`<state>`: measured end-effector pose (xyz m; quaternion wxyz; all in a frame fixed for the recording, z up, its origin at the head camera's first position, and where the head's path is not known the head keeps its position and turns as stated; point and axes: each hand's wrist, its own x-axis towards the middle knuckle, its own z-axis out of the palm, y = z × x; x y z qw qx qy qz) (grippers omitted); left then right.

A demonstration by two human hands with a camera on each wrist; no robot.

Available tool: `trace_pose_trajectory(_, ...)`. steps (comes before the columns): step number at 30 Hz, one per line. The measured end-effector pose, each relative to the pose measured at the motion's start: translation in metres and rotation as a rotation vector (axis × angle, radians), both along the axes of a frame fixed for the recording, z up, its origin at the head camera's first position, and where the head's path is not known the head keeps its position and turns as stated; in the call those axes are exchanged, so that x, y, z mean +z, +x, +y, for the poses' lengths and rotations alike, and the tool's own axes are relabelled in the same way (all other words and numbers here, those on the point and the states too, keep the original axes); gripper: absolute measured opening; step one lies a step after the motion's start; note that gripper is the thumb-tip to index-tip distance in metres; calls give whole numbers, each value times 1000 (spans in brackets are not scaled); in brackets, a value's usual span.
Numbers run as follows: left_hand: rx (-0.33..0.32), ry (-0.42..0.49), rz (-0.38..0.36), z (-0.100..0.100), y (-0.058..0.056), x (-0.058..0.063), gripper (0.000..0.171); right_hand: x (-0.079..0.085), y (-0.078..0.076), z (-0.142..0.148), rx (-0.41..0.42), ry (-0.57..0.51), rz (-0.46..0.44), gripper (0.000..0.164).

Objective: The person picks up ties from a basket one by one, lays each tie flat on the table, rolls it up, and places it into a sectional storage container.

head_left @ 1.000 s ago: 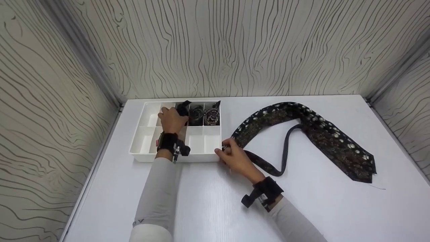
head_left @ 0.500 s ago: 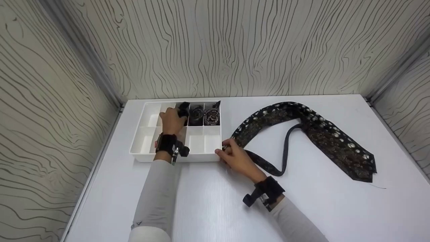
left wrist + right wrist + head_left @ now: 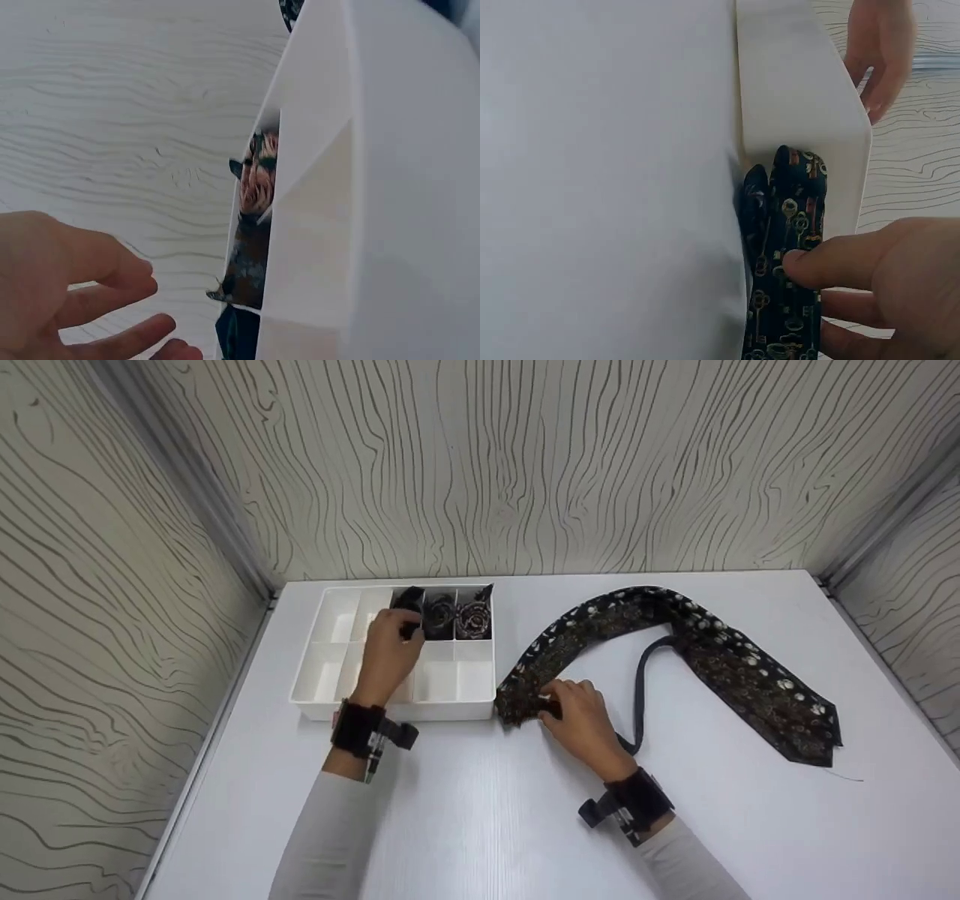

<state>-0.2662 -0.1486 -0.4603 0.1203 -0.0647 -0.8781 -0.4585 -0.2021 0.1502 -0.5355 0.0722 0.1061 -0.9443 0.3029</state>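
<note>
As I look in through the cameras, the right hand [image 3: 585, 727] pinches the dark necktie [image 3: 750, 690], thumb on its face, beside the divided white tray [image 3: 442, 710]. It lies curved on the white table [image 3: 465, 825], showing pale blotches and brownish patterning, gold key motifs close up, and a plain, slim tail. My left hand [image 3: 390, 652] hovers near the rolled ties [image 3: 472, 620], its fingers apart.
</note>
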Motion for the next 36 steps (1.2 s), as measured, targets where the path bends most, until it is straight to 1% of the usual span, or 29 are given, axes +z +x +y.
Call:
trace_pose_trajectory(1, -24, 7, 31, 4, 9, 0, 24, -2, 2, 2, 10, -11, -14, 24)
trace_pose_trajectory(3, -92, 17, 54, 13, 30, -3, 20, -5, 5, 6, 35, -32, -35, 15)
trace_pose_trajectory(5, -156, 0, 26, 24, 51, -9, 17, -6, 9, 8, 66, -54, -46, 12)
trace_pose_trajectory(6, -185, -27, 2, 30, 62, -14, 17, -6, 12, 9, 85, -64, -47, 13)
trace_pose_trajectory(8, -229, -92, -51, 41, 80, -24, 21, -6, 17, 10, 130, -92, -40, 14)
trace_pose_trajectory(9, -237, -128, -71, 47, 87, -29, 25, -6, 19, 10, 157, -110, -36, 15)
trace_pose_trajectory(11, -226, -193, -93, 57, 97, -38, 35, -5, 24, 10, 223, -134, -22, 16)
trace_pose_trajectory(13, -210, -222, -103, 65, 103, -45, 46, -5, 28, 9, 295, -161, -13, 16)
trace_pose_trajectory(15, -219, -211, -121, 69, 107, -49, 53, -5, 32, 7, 372, -185, -6, 16)
trace_pose_trajectory(16, -243, -186, -135, 71, 108, -50, 55, -4, 34, 7, 408, -196, -4, 17)
trace_pose_trajectory(18, -316, -113, -176, 72, 109, -52, 56, -4, 37, 6, 465, -223, -10, 18)
trace_pose_trajectory(20, -389, -40, -215, 71, 110, -53, 53, -4, 39, 5, 505, -247, -4, 19)
trace_pose_trajectory(21, -414, -9, -232, 70, 111, -54, 50, -4, 40, 5, 511, -254, -3, 20)
trace_pose_trajectory(22, -430, 9, -241, 69, 112, -54, 46, -4, 40, 6, 512, -257, -2, 20)
trace_pose_trajectory(24, -441, 24, -255, 66, 115, -54, 40, -4, 41, 7, 498, -246, 5, 25)
trace_pose_trajectory(27, -458, 33, -275, 59, 122, -55, 30, -5, 41, 12, 465, -188, 24, 44)
trace_pose_trajectory(30, -497, 60, -297, 48, 132, -56, 19, -6, 39, 18, 429, -120, 50, 62)
trace_pose_trajectory(32, -518, 96, -318, 38, 138, -58, 16, -8, 37, 24, 388, -94, 64, 64)
trace_pose_trajectory(33, -517, 111, -336, 32, 140, -59, 17, -8, 36, 28, 361, -91, 69, 63)
trace_pose_trajectory(36, -479, 111, -381, 12, 143, -64, 19, -9, 31, 41, 263, -91, 83, 60)
